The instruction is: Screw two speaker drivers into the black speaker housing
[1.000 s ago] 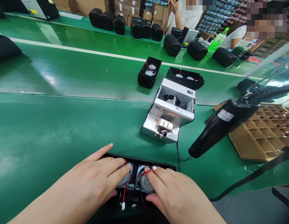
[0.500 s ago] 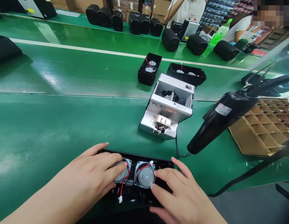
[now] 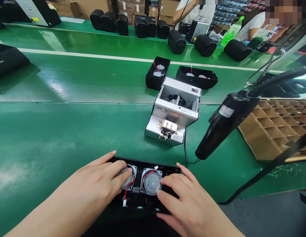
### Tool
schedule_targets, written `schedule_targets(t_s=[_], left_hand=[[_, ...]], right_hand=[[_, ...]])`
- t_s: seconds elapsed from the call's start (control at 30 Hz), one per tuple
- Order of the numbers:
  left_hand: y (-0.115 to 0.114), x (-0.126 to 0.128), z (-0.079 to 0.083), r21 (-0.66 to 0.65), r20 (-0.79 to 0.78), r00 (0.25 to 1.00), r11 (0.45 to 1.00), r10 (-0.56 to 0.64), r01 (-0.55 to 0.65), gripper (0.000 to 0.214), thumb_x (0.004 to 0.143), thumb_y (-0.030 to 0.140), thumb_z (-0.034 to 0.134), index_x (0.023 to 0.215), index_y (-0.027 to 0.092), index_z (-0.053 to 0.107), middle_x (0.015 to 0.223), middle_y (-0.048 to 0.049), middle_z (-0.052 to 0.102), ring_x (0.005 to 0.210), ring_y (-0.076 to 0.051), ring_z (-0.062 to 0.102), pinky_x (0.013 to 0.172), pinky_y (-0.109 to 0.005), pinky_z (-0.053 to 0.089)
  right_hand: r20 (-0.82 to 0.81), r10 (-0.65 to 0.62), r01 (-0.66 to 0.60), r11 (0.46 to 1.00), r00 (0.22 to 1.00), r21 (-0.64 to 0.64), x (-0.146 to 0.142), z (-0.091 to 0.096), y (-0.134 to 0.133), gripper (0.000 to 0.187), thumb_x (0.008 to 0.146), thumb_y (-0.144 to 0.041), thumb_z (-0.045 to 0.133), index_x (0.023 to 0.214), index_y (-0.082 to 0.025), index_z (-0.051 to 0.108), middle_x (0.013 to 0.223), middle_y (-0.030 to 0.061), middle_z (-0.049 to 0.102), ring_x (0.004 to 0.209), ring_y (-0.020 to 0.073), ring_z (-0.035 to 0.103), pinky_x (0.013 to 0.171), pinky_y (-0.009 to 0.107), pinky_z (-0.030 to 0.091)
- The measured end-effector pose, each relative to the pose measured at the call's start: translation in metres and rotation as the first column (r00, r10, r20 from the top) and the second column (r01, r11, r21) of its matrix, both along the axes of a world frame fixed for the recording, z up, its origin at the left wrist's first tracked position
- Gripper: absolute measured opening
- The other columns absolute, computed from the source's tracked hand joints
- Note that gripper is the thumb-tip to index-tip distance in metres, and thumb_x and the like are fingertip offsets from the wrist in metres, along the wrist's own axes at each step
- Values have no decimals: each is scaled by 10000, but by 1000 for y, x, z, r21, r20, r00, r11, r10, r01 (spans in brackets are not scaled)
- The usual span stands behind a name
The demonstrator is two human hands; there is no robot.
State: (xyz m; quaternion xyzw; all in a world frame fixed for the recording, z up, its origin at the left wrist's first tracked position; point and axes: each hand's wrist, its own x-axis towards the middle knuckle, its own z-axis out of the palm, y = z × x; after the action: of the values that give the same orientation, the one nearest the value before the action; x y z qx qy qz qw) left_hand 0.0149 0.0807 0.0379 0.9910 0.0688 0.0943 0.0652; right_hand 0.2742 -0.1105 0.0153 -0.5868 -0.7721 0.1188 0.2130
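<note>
A black open speaker housing (image 3: 145,197) lies at the near edge of the green bench, with two round silver speaker drivers inside and red wires ending in white plugs. My left hand (image 3: 98,184) rests flat over the left driver (image 3: 129,179), fingers stretched out. My right hand (image 3: 187,200) lies on the housing's right end, fingers spread, fingertips touching the right driver (image 3: 151,182). Neither hand holds anything.
A silver screw feeder (image 3: 174,113) stands just beyond the housing. A black electric screwdriver (image 3: 224,121) hangs at the right over a cardboard divider tray (image 3: 273,131). Two more open housings (image 3: 157,72) sit on the belt; finished black speakers and other people are at the back.
My right hand has slid off the right driver to the housing's right end, uncovering the driver. The left hand stays on the left driver. The view has shifted slightly.
</note>
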Motion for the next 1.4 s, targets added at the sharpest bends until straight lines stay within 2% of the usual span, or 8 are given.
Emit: schedule_targets(t_s=[0.1,0.2,0.33,0.57,0.73,1.07,1.3,1.4], left_hand=[[3,3,2,-16,-6,1000,1000,-15,15,388,1035,26,498,1202,223,787,1124,-9,879,1031,-205,837,1319,-417,513],[3,3,-2,-31,-5,1000,999,17,-17,324,1119,109,506,1195,246,789,1115,-12,868,1009,-193,832,1337,-414,499],[4,1,-7,-72,-27,998,996,55,-57,282,1148,173,531,1250,248,783,1148,-24,850,1020,-203,834,1350,-465,494],[10,2,-3,-143,-119,992,989,30,-47,232,1037,186,776,1261,247,785,1173,-43,838,1046,-258,846,1282,-576,585],[10,1,-4,-183,-156,987,981,33,-62,341,993,98,781,1289,267,777,1195,-29,824,1070,-252,845,1321,-598,550],[12,0,-8,-223,-131,990,972,47,-76,366,963,144,855,1291,288,781,1198,-11,814,1092,-231,836,1360,-540,519],[12,3,-5,-253,-176,983,962,53,-97,411,923,116,901,1281,288,796,1179,-11,805,1069,-245,839,1336,-616,537],[12,3,-4,-262,-174,983,960,55,-101,393,926,113,889,1267,289,804,1160,-2,805,1067,-223,833,1371,-565,501]], right_hand=[[-12,-4,4,1000,1000,-10,-1,0,0,365,919,-256,975,1141,-229,686,1204,71,789,1124,292,801,1225,749,594],[-23,8,-8,1000,1000,-5,-1,-2,0,375,925,-272,980,1156,-230,687,1211,63,784,1136,288,795,1236,750,584],[-39,0,0,1000,999,-2,-1,-3,1,352,934,-231,954,1172,-227,695,1212,65,775,1132,288,791,1229,776,576],[-36,1,-1,1000,999,0,0,-3,-2,356,937,-215,941,1197,-230,699,1252,78,767,1147,289,785,1214,795,578],[-36,1,-2,1000,999,-16,1,-4,-1,371,919,-206,953,1192,-236,703,1258,72,767,1153,285,784,1235,787,563],[-66,-13,14,1000,998,12,1,-11,-3,406,887,-233,991,1169,-249,700,1251,61,768,1147,292,786,1223,781,572],[-72,-15,14,1000,997,-16,1,-9,-1,371,911,-211,956,1175,-249,699,1257,63,760,1163,282,782,1246,786,547],[-72,-20,19,1000,997,-14,1,-9,-2,368,909,-203,950,1175,-248,699,1252,65,761,1148,285,784,1233,800,552]])
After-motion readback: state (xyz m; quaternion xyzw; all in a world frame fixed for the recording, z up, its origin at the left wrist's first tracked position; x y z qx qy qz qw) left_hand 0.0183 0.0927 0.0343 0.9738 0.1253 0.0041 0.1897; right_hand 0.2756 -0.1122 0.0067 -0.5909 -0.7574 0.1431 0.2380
